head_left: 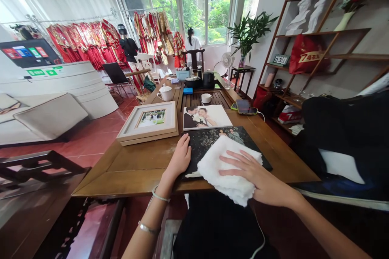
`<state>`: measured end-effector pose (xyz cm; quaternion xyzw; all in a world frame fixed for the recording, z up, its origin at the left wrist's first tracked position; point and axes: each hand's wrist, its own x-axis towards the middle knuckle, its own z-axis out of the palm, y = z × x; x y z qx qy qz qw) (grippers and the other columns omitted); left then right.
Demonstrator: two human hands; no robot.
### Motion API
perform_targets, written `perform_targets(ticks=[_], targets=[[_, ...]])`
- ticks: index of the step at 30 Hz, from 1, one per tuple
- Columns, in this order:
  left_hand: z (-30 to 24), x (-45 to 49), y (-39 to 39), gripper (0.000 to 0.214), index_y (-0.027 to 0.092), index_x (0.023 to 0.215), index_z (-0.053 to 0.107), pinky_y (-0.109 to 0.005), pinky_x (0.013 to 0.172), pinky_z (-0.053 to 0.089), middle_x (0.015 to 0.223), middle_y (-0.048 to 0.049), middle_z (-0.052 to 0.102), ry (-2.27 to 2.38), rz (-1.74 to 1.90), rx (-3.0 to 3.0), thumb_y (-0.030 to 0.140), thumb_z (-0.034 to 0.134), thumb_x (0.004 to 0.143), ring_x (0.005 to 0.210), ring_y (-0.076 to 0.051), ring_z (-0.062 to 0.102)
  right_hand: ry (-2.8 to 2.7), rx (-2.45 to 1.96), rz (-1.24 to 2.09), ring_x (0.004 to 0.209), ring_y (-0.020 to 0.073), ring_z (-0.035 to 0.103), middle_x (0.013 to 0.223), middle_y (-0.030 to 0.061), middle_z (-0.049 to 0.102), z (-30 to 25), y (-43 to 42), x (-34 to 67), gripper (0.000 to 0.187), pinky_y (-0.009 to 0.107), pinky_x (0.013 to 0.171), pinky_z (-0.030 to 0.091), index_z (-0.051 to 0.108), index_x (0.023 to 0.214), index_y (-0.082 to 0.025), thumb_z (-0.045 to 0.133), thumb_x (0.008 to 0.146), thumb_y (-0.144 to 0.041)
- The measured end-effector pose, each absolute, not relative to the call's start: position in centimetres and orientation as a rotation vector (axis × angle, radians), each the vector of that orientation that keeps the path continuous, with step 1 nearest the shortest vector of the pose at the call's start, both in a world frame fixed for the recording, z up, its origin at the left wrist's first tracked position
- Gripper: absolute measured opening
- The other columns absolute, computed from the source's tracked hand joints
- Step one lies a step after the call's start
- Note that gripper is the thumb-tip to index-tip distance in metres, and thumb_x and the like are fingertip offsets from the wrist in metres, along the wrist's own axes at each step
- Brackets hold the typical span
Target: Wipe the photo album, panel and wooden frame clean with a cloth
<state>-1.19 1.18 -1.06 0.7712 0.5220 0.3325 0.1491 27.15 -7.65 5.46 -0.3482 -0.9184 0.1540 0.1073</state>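
A dark photo panel (pixel 200 145) with small figures near its far edge lies flat at the near end of the wooden table. My left hand (pixel 181 156) rests along its left edge, fingers stretched forward. On top of the panel is a folded white cloth (pixel 212 162), its near corner hanging past the table edge. My right hand (pixel 244 170) presses on this cloth with fingers spread over it; the thumb is hidden. Just beyond lies a light photo panel (pixel 217 115) of a couple. To the left, a pale wooden picture frame (pixel 127 131) sits on another frame.
A phone (pixel 246 107) with a cable lies at the table's right side. Farther back are a white teapot (pixel 165 93), a white cup (pixel 206 98) and a black pot (pixel 208 77). Shelves (pixel 322 56) stand at right; two people are near the clothes racks.
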Motion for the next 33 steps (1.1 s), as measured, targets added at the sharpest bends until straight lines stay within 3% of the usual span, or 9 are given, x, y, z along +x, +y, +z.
perform_targets(ticks=[9, 17, 27, 33], targets=[[-1.3, -1.3, 1.2, 0.045, 0.011, 0.134, 0.043, -0.048, 0.117, 0.022, 0.148, -0.016, 0.036, 1.493, 0.978, 2.226, 0.023, 0.032, 0.092, 0.14, -0.024, 0.028, -2.529, -1.307, 0.178, 0.139, 0.0248, 0.025, 0.15, -0.0023, 0.036, 3.5, -0.9, 29.9, 0.074, 0.051, 0.113, 0.018, 0.049, 0.133, -0.031, 0.044, 0.064, -0.006], [-1.0, -1.2, 1.2, 0.046, 0.008, 0.134, 0.043, -0.048, 0.117, 0.022, 0.148, -0.0175, 0.035, 1.509, 0.941, 2.209, 0.023, 0.032, 0.091, 0.14, -0.025, 0.028, -2.478, -1.502, 0.006, 0.138, 0.0307, 0.026, 0.148, 0.0046, 0.038, 3.5, 2.3, 26.7, 0.073, 0.057, 0.108, 0.02, 0.05, 0.133, -0.027, 0.047, 0.063, -0.007], [-1.3, -1.4, 1.2, 0.045, 0.014, 0.135, 0.043, -0.047, 0.117, 0.023, 0.148, -0.0149, 0.036, 1.468, 0.989, 2.227, 0.023, 0.033, 0.092, 0.14, -0.023, 0.028, -2.713, -1.015, 0.267, 0.142, 0.0263, 0.015, 0.154, -0.0026, 0.025, 4.6, -7.1, 25.9, 0.078, 0.055, 0.112, 0.01, 0.041, 0.138, -0.038, 0.05, 0.067, -0.007], [-1.4, -1.4, 1.3, 0.045, 0.013, 0.135, 0.042, -0.047, 0.117, 0.022, 0.148, -0.0148, 0.035, 1.472, 0.986, 2.219, 0.023, 0.032, 0.092, 0.14, -0.023, 0.028, -2.702, -1.076, 0.39, 0.141, 0.025, 0.02, 0.152, -0.0033, 0.03, 5.3, -6.3, 28.7, 0.07, 0.052, 0.114, 0.014, 0.049, 0.134, -0.036, 0.047, 0.069, -0.008]])
